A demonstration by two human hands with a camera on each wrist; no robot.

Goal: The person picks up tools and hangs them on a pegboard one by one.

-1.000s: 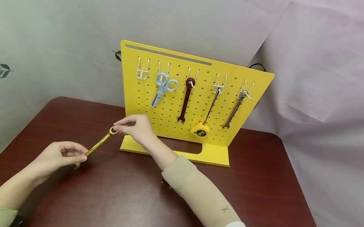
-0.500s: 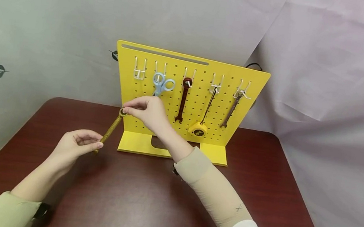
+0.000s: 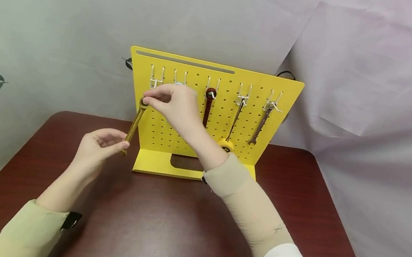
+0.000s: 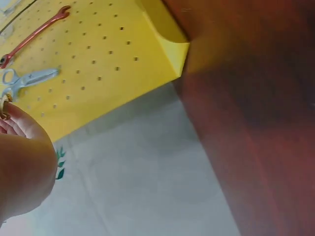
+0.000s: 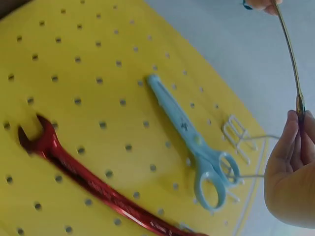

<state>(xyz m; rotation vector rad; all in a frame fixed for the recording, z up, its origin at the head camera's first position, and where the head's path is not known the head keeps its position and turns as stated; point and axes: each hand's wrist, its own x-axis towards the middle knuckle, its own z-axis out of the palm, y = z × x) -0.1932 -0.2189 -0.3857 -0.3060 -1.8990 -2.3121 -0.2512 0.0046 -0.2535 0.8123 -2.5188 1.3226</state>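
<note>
A gold-coloured combination wrench [image 3: 135, 125] is held between both hands in front of the left part of a yellow pegboard [image 3: 152, 162]. My right hand [image 3: 179, 107] pinches its ring end between thumb and fingertips, just below an unoccupied white hook [image 3: 155, 83] at the board's left. My left hand [image 3: 97, 150] pinches the wrench near its lower, open end. In the right wrist view the wrench [image 5: 291, 54] appears edge-on, apart from the board. Light-blue scissors [image 5: 179, 123] hang on the neighbouring hook; in the head view my right hand mostly covers them.
Farther right on the pegboard hang a red wrench [image 3: 208, 109], a yellow tape measure [image 3: 226, 144] on a dark cord, and a silver wrench [image 3: 261, 125]. The board stands on a dark red-brown table [image 3: 165, 221], with pale cloth [image 3: 86, 38] behind it.
Both hands have risen and moved rightward with the gold wrench, from over the table to the pegboard's left side. The wrench has become steeper. My right hand now covers the scissors.
</note>
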